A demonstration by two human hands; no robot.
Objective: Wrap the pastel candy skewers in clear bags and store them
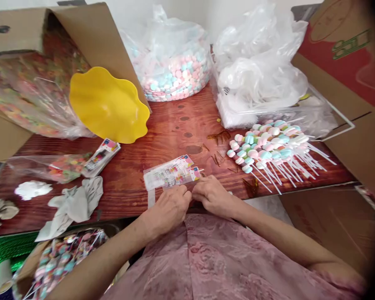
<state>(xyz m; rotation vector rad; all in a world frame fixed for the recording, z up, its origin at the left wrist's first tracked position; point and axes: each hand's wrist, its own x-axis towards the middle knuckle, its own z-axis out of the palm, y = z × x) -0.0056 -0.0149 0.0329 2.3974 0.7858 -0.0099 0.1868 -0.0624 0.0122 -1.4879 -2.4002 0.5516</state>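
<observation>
Toward the tabletop's (175, 125) left edge we see crumpled cloths (76, 204), with a yellow bowl (108, 104) tipped behind them. At the near edge, around the middle, our left hand (168, 208) and right hand (214, 196) meet, fingers pinched shut on the end of a small clear packet (171, 173) lying flat there. Near the right edge lies a pile of marshmallow sticks (271, 146).

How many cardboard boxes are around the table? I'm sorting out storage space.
3. One open box stands at the back left, holding colourful bags. One box with red print stands at the right. A third box sits lower right, below the table edge. Others may be hidden.
</observation>
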